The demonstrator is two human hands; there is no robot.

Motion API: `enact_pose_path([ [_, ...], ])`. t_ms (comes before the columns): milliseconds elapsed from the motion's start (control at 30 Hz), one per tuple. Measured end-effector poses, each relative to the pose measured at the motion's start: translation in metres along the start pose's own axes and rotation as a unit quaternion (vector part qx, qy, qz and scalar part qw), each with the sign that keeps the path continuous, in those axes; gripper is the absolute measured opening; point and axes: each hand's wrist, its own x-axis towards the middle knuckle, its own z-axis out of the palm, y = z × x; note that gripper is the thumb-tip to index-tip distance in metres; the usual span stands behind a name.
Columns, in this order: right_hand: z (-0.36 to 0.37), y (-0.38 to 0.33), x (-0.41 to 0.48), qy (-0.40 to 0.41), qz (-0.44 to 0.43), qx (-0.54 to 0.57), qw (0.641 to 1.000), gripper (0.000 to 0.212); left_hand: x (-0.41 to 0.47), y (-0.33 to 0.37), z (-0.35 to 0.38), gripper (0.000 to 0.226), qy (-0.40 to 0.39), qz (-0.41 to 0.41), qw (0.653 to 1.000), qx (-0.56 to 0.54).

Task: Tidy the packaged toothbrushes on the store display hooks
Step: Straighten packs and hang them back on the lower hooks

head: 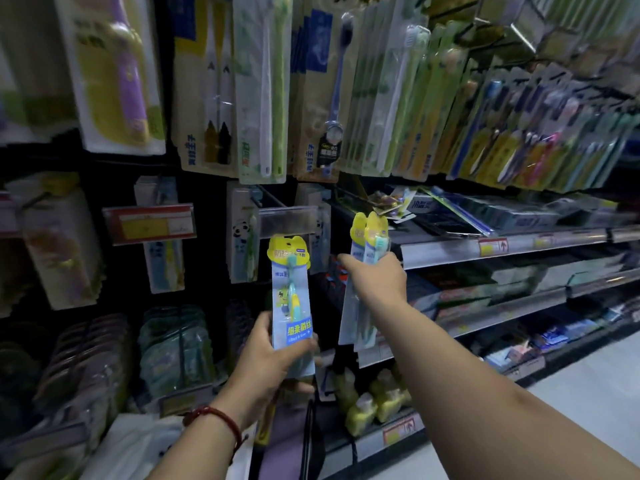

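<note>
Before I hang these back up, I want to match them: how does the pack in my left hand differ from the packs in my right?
The left hand holds a single pack; the right hand grips a bunch of at least two packs. The single pack faces the camera, gripped at its bottom; the bunch is turned edge-on, gripped near the top. Both have yellow shaped headers and pale blue cards.

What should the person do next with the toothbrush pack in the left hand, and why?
Probably lift the yellow-topped kids' toothbrush pack in the left hand up toward a hook. It is off the hooks, while the right hand grips matching packs, so they likely belong together.
</note>
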Motion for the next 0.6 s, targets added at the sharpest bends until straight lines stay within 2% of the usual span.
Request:
enact_pose_path([
  [167, 0.015, 0.020, -0.044, -0.063, 0.039, 0.060, 0.995, 0.061, -0.014, 0.003, -0.014, 0.054, 0.001, 0.013, 1.000, -0.003],
  [267, 0.039, 0.028, -0.067, -0.113, 0.055, 0.099, 0.987, 0.073, -0.026, 0.010, -0.029, 0.059, -0.006, 0.021, 1.000, 0.009],
  [400, 0.075, 0.021, -0.094, -0.181, 0.070, 0.157, 0.968, 0.071, -0.045, 0.022, -0.063, 0.047, 0.012, -0.019, 1.000, 0.003],
  [467, 0.098, 0.014, -0.103, -0.207, 0.076, 0.164, 0.962, 0.077, -0.054, 0.028, -0.084, 0.046, 0.027, -0.035, 0.999, -0.003],
  [600, 0.133, -0.010, -0.124, -0.266, 0.077, 0.175, 0.945, 0.084, -0.068, 0.032, -0.125, 0.056, 0.077, -0.015, 0.997, -0.001],
])
